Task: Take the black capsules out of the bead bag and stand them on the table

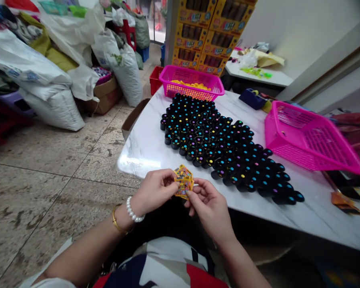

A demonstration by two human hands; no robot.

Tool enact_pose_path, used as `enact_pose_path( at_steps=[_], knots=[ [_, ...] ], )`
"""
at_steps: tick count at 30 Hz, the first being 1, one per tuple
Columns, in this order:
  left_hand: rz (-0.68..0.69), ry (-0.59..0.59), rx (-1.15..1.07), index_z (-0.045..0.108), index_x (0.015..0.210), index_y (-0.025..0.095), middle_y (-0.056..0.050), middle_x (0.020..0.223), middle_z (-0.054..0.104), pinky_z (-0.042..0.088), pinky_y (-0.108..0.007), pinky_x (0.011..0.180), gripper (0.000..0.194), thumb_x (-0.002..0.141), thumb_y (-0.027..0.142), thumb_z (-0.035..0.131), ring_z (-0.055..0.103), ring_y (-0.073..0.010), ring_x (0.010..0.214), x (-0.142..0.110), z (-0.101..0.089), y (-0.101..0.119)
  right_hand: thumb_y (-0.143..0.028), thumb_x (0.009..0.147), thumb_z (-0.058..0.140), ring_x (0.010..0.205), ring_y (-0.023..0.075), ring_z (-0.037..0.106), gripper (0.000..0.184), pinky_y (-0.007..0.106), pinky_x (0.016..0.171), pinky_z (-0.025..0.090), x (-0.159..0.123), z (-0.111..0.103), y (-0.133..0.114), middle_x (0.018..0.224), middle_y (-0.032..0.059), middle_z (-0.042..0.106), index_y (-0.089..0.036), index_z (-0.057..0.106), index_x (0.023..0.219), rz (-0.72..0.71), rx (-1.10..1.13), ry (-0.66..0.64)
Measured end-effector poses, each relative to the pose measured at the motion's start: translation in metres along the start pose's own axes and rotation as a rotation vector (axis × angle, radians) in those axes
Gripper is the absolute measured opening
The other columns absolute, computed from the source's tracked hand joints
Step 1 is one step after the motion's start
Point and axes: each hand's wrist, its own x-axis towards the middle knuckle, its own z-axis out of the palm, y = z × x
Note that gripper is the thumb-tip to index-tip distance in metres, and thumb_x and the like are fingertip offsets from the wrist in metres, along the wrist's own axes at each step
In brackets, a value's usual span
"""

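Between my two hands is a small stack of yellow printed cards [184, 185], slightly fanned, above my lap at the table's near edge. My left hand [157, 188], with a pearl bracelet at the wrist, pinches the cards from the left side. From the right, my right hand [208, 206] grips them between thumb and fingers. Just beyond, many small black cups [201, 136] stand packed together on the white table [144, 148]. Coloured dots, mostly blue with some purple and yellow, show inside them.
A pink basket [168, 80] with yellow pieces stands at the table's far end. Another pink basket [300, 158] is tilted at the right. Orange packets [345, 203] lie near the right edge. Stacked yellow boxes [204, 36] rise behind. White sacks [52, 100] stand on the floor at left.
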Motion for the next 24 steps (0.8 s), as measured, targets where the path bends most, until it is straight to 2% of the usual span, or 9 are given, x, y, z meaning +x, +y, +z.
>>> enact_pose_path(
  at_steps=[5, 8, 10, 14, 17, 18, 20, 22, 24],
  knots=[
    [-0.031, -0.002, 0.003, 0.065, 0.075, 0.017, 0.003, 0.061, 0.061, 0.036, -0.021, 0.042, 0.009, 0.078, 0.022, 0.058, 0.052, -0.0097, 0.045, 0.013, 0.002, 0.004, -0.033, 0.081, 0.067, 0.053, 0.0111, 0.060, 0.030, 0.019, 0.040, 0.048, 0.007, 0.000, 0.003, 0.072, -0.0041, 0.058, -0.021, 0.049, 0.103, -0.011, 0.045, 0.018],
    [-0.073, 0.010, -0.047, 0.067, 0.089, 0.016, 0.001, 0.068, 0.065, 0.039, -0.022, 0.042, 0.016, 0.080, 0.026, 0.058, 0.053, -0.0103, 0.044, 0.015, 0.004, 0.000, -0.035, 0.081, 0.066, 0.053, 0.0118, 0.061, 0.030, 0.019, 0.038, 0.046, 0.015, -0.005, 0.004, 0.076, -0.0025, 0.059, -0.021, 0.050, 0.102, -0.025, -0.012, 0.034],
    [-0.044, 0.097, 0.030, 0.066, 0.102, 0.016, 0.000, 0.074, 0.066, 0.044, -0.025, 0.048, 0.025, 0.080, 0.027, 0.060, 0.056, -0.0121, 0.050, 0.014, 0.004, -0.005, -0.035, 0.083, 0.064, 0.054, 0.0119, 0.061, 0.027, 0.021, 0.040, 0.046, 0.021, -0.007, 0.005, 0.082, 0.0002, 0.062, -0.021, 0.053, 0.104, -0.061, -0.131, 0.056],
    [0.163, 0.318, 0.329, 0.060, 0.118, 0.014, -0.003, 0.084, 0.061, 0.048, -0.030, 0.064, 0.039, 0.081, 0.026, 0.064, 0.056, -0.0149, 0.063, 0.003, 0.002, -0.013, -0.027, 0.086, 0.058, 0.059, 0.0122, 0.060, 0.020, 0.029, 0.060, 0.053, 0.019, -0.010, 0.008, 0.095, 0.0051, 0.065, -0.021, 0.060, 0.105, -0.285, -0.536, 0.166],
    [0.239, 0.254, 0.487, 0.057, 0.118, 0.012, -0.007, 0.094, 0.059, 0.049, -0.034, 0.076, 0.034, 0.089, 0.030, 0.054, 0.059, -0.0198, 0.077, -0.011, 0.003, -0.017, -0.020, 0.087, 0.054, 0.071, 0.0166, 0.062, 0.019, 0.032, 0.068, 0.053, 0.003, -0.018, 0.005, 0.094, 0.0061, 0.065, -0.022, 0.062, 0.104, -0.462, -0.695, 0.153],
    [0.278, 0.262, 0.528, 0.057, 0.116, 0.012, -0.010, 0.099, 0.060, 0.049, -0.035, 0.079, 0.032, 0.090, 0.030, 0.052, 0.060, -0.0220, 0.082, -0.015, 0.005, -0.020, -0.018, 0.088, 0.053, 0.075, 0.0180, 0.063, 0.019, 0.032, 0.069, 0.053, -0.003, -0.024, 0.002, 0.092, 0.0057, 0.066, -0.024, 0.063, 0.103, -0.494, -0.710, 0.130],
    [0.343, 0.273, 0.581, 0.047, 0.130, 0.015, -0.012, 0.112, 0.061, 0.050, -0.036, 0.082, 0.042, 0.091, 0.031, 0.051, 0.062, -0.0241, 0.090, -0.015, 0.009, -0.031, -0.018, 0.087, 0.054, 0.078, 0.0195, 0.064, 0.020, 0.032, 0.066, 0.054, -0.008, -0.043, -0.009, 0.088, 0.0037, 0.067, -0.029, 0.063, 0.101, -0.533, -0.745, 0.134],
    [0.436, 0.266, 0.566, 0.045, 0.134, 0.024, -0.009, 0.113, 0.065, 0.053, -0.031, 0.070, 0.052, 0.086, 0.037, 0.059, 0.066, -0.0213, 0.075, -0.009, 0.016, -0.044, -0.019, 0.086, 0.056, 0.077, 0.0204, 0.065, 0.019, 0.033, 0.065, 0.054, -0.005, -0.077, -0.026, 0.087, 0.0021, 0.069, -0.031, 0.064, 0.099, -0.586, -0.829, 0.276],
    [0.458, 0.321, 0.484, 0.045, 0.134, 0.031, -0.004, 0.102, 0.070, 0.054, -0.027, 0.058, 0.054, 0.083, 0.038, 0.062, 0.061, -0.0160, 0.053, 0.000, 0.022, -0.055, -0.022, 0.086, 0.057, 0.079, 0.0213, 0.065, 0.016, 0.035, 0.070, 0.053, 0.006, -0.124, -0.048, 0.089, 0.0026, 0.070, -0.029, 0.065, 0.098, -0.639, -0.955, 0.510]
  ],
)
